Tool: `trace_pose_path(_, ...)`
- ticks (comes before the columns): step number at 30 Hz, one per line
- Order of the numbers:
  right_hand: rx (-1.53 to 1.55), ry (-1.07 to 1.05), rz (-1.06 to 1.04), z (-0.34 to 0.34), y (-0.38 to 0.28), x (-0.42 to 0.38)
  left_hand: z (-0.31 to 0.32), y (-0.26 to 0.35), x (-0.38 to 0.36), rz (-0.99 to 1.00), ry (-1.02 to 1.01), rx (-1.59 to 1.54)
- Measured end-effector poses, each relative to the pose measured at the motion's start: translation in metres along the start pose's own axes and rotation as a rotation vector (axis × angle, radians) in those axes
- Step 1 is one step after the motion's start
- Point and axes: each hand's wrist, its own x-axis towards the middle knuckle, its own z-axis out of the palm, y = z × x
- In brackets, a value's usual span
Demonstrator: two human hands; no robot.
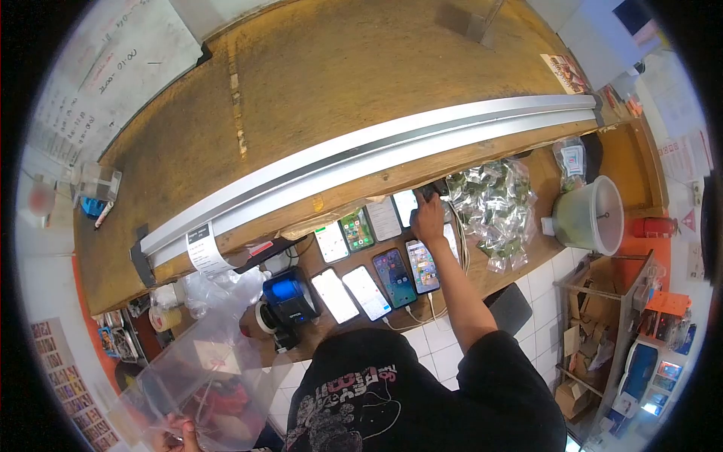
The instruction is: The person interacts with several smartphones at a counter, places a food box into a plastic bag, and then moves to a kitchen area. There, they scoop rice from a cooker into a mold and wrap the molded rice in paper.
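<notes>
At the lower left, my left hand (181, 435) grips the edge of a large clear plastic bag (169, 369); something red shows through the plastic. My right hand (428, 218) reaches to the back of the lower shelf, fingers curled around a small black object (432, 190) too dark to make out. It is beside a phone with a lit screen (405, 206). Several more phones lie in two rows, among them a dark-screened one (394, 279) and a white-screened one (334, 295). White charging cables (432, 307) run from the front row.
Right of my arm lies a heap of small clear packets with green contents (493, 207). A lidded translucent bucket (591, 215) stands at the right. A black and blue printer (290, 297) sits left of the phones. The upper counter's metal-edged rim (369, 147) overhangs the shelf.
</notes>
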Motion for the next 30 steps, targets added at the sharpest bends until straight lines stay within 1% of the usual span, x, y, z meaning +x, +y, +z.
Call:
trace_pose_path(1, 0.001, -0.002, 0.002, 0.002, -0.006, -0.005, -0.002, -0.006, 0.0, 0.0, -0.002, 0.002)
trace_pose_path(3, 0.411, -0.04, -0.023, 0.012, -0.031, -0.021, -0.006, -0.029, 0.001, 0.24, 0.103, 0.042)
trace_pose_path(4, 0.629, -0.246, -0.054, -0.008, -0.065, -0.035, -0.008, -0.03, -0.001, 0.236, 0.122, 0.043)
trace_pose_path(5, 0.79, -0.527, -0.031, -0.006, -0.093, -0.05, -0.006, -0.03, -0.002, 0.231, 0.134, 0.042)
trace_pose_path(6, 1.058, -0.927, -0.043, -0.043, -0.137, -0.061, -0.006, -0.028, -0.004, 0.209, 0.135, 0.046)
trace_pose_path(7, 1.095, -1.074, -0.426, -0.036, -0.166, -0.075, -0.005, -0.027, -0.005, 0.196, 0.139, 0.042)
trace_pose_path(8, 1.305, -1.2, -0.515, -0.041, -0.199, -0.101, -0.007, -0.027, -0.006, 0.182, 0.141, 0.044)
trace_pose_path(9, 1.41, -1.207, -0.728, -0.045, -0.23, -0.12, -0.006, -0.027, -0.008, 0.173, 0.14, 0.039)
trace_pose_path(11, 1.946, -1.528, -0.445, -0.069, -0.278, -0.152, -0.007, -0.031, -0.007, 0.153, 0.145, 0.028)
trace_pose_path(12, 1.949, -1.532, -0.448, -0.077, -0.293, -0.155, -0.009, -0.034, -0.008, 0.147, 0.131, 0.028)
trace_pose_path(14, 2.21, -1.772, -0.21, -0.085, -0.315, -0.162, -0.012, -0.043, -0.006, 0.127, 0.121, 0.016)
trace_pose_path(15, 2.304, -1.76, -0.129, -0.081, -0.319, -0.164, -0.013, -0.049, -0.004, 0.109, 0.112, 0.005)
trace_pose_path(16, 2.305, -1.764, -0.13, -0.065, -0.318, -0.164, -0.013, -0.057, -0.001, 0.086, 0.101, -0.014)
trace_pose_path(18, 1.696, -1.93, -0.222, -0.072, -0.315, -0.135, -0.011, -0.072, 0.009, 0.026, 0.053, -0.053)
trace_pose_path(19, 2.094, -1.707, -0.176, -0.087, -0.313, -0.144, -0.01, -0.081, 0.014, -0.013, 0.033, -0.079)
trace_pose_path(21, 2.02, -1.718, -0.194, -0.113, -0.297, -0.126, 0.004, -0.089, 0.017, -0.112, 0.002, -0.114)
trace_pose_path(22, 1.957, -1.716, -0.207, -0.12, -0.292, -0.123, 0.009, -0.086, 0.016, -0.297, 0.0, -0.149)
trace_pose_path(23, 1.902, -1.693, -0.109, -0.126, -0.291, -0.123, 0.025, -0.088, 0.012, -0.129, 0.089, 0.009)
trace_pose_path(24, 1.896, -1.696, -0.109, -0.126, -0.292, -0.126, 0.042, -0.087, 0.007, 0.039, 0.175, 0.167)
trace_pose_path(25, 1.839, -1.633, -0.07, -0.124, -0.292, -0.131, 0.051, -0.077, 0.003, 0.036, 0.176, 0.165)
trace_pose_path(26, 1.782, -1.57, -0.029, -0.123, -0.292, -0.138, 0.059, -0.065, -0.003, 0.12, 0.129, 0.19)
trace_pose_path(27, 1.777, -1.575, -0.027, -0.13, -0.295, -0.145, 0.067, -0.049, -0.011, 0.202, 0.084, 0.215)
trace_pose_path(28, 1.731, -1.333, -0.178, -0.143, -0.3, -0.153, 0.073, -0.024, -0.022, 0.006, -0.118, 0.235)
trace_pose_path(29, 1.669, -1.094, -0.321, -0.15, -0.304, -0.161, 0.081, -0.053, -0.034, -0.016, -0.281, -0.044)
trace_pose_path(30, 1.668, -1.104, -0.327, -0.144, -0.308, -0.176, 0.095, -0.028, -0.04, -0.132, -0.517, -0.213)
